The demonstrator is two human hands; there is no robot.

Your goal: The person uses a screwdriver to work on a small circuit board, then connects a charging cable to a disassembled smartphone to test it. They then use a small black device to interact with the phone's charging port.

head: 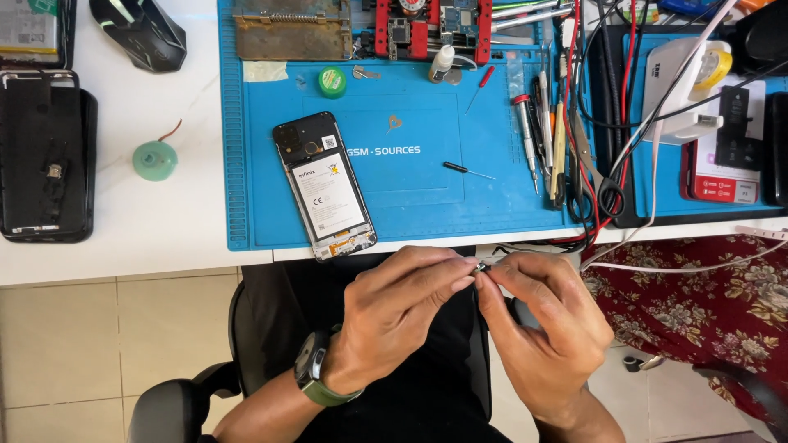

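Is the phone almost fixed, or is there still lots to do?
Done: the phone lies on the blue mat with its back cover off, so the battery shows. In hand: the left hand and right hand pinch a tiny part over the lap, too small to identify. Left: the phone is still open, and the tools remain laid out.

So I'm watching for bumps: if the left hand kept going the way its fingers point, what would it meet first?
The left hand points right, fingertips pinching a small part; it would meet the right hand fingertips at once, already touching.
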